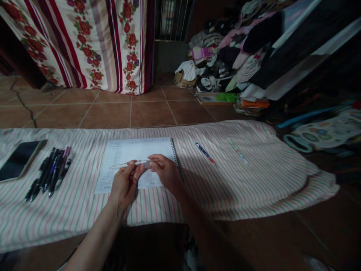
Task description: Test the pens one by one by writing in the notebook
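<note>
A slim white pen (120,165) lies level above a spiral notebook (163,145), its narrow end pointing left. My left hand (126,182) pinches it near the middle between thumb and fingers. At its right end, the fingertips of my right hand (165,171) are closed around the pen. Under both hands, the notebook's white page carries printed text along its left side and some faint marks near the bottom. Its wire binding runs down the right edge. Fine detail on the pen is too blurred to read.
Several dark pens (52,169) lie bunched at the left, beside a phone (19,160). Right of the notebook are a dark blue, patterned strip (205,153) and a pale strip (237,150). A striped cloth (267,188) covers the table. Clothes (225,49) are heaped beyond.
</note>
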The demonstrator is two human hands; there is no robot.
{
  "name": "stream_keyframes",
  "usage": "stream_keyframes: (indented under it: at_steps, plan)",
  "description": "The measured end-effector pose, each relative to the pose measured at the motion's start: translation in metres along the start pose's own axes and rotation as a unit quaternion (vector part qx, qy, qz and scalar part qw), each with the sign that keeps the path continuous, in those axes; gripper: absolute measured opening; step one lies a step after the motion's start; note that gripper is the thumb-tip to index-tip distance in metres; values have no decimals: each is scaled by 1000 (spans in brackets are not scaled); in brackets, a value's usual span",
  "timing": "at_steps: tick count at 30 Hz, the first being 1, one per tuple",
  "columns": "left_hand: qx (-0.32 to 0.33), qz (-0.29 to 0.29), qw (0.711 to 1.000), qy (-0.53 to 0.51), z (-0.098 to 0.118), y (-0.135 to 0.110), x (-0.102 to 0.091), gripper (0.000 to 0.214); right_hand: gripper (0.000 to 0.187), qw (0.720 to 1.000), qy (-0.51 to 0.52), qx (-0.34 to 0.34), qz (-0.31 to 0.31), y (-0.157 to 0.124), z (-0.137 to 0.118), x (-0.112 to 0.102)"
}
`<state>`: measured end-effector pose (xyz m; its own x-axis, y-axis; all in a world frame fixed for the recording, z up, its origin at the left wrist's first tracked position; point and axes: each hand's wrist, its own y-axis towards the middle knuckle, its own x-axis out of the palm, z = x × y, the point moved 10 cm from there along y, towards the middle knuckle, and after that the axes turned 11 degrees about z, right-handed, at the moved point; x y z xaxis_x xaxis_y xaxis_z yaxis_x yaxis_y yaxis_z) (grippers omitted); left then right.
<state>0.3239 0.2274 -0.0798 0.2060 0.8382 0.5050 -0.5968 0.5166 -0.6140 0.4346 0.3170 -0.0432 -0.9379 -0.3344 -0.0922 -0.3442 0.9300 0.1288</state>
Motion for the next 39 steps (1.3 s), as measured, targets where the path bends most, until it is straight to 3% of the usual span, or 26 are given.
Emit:
stream_keyframes:
  at_steps: [19,29,39]
  plan:
    - [9,-15,1000,4,-2,0,1,22,11,996,-80,-15,24,0,-3,-4]
    - [8,-21,1000,6,-4,-1,3,24,11,997,-77,-10,19,0,4,-4]
    - [-13,-24,999,-18,-5,1,3,25,15,1000,-12,17,13,-1,2,-1]
